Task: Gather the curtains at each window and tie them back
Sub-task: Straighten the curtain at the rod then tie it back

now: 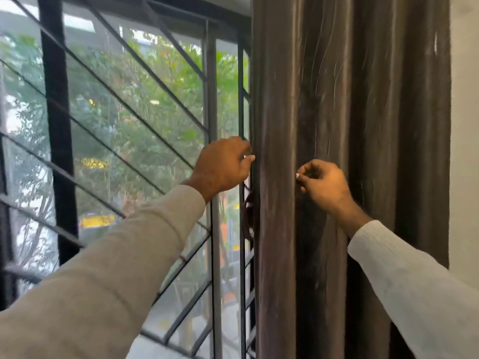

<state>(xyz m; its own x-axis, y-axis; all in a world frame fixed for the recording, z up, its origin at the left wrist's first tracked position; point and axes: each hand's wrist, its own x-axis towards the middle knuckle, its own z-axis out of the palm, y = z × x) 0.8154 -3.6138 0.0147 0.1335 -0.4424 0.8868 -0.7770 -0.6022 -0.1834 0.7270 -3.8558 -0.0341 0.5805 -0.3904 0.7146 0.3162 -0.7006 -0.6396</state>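
Window (124, 125) fills left and centre of frame. Black metal grille (59, 141) over it: thick upright bar at left, thin diagonal bars crossing. Daylight through glass; green trees (160, 81) outside, blurred, yellow patches lower left. Pale plain wall (465, 125) along right edge.

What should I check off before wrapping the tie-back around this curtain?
1. Curtain gathered toward the wall: ok, it hangs in bunched folds.
2. Left hand on the curtain's window-side edge: ok, fingers curled at it.
3. Right hand pinching a front fold: ok.
4. Tie-back in hand: cannot tell; a dark strip hangs behind the edge.
5. Window grille free of fabric: ok.
6. Hook for the tie: cannot tell, none visible.
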